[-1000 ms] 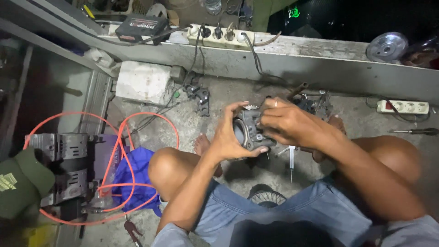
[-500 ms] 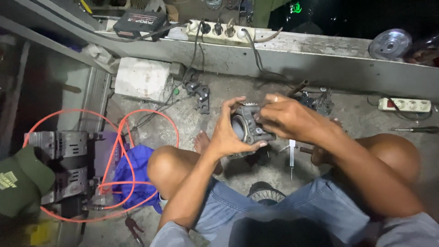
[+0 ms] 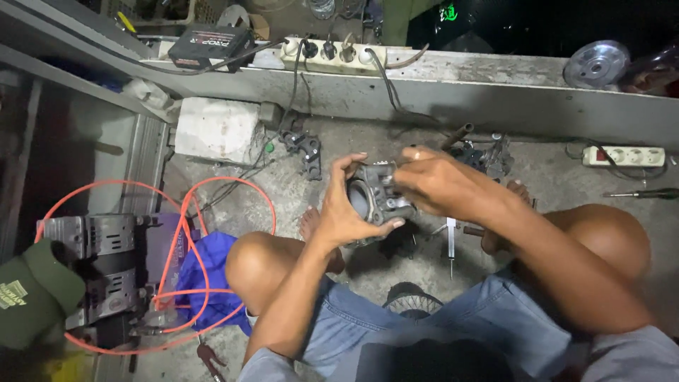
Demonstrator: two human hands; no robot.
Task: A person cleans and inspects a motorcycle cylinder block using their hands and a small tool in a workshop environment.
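I sit on a concrete floor with my knees up and hold a grey metal throttle body (image 3: 373, 199) in front of me, its round bore facing left. My left hand (image 3: 344, 205) wraps around it from below and the left, thumb along the bottom edge. My right hand (image 3: 437, 182) rests on its top right side, fingers pinched at a fitting there; what they pinch is too small to tell. A screwdriver (image 3: 450, 242) lies on the floor just beneath my right wrist.
A small air compressor (image 3: 106, 272) with an orange hose (image 3: 185, 233) sits at the left, beside a blue cloth (image 3: 205, 272) and a green cap (image 3: 32, 293). Power strips (image 3: 332, 51) (image 3: 624, 155), a white block (image 3: 216, 131) and metal parts (image 3: 304, 150) lie near the ledge.
My hands stay on the throttle body and have shifted only slightly on it. My right fingers have moved toward its top right.
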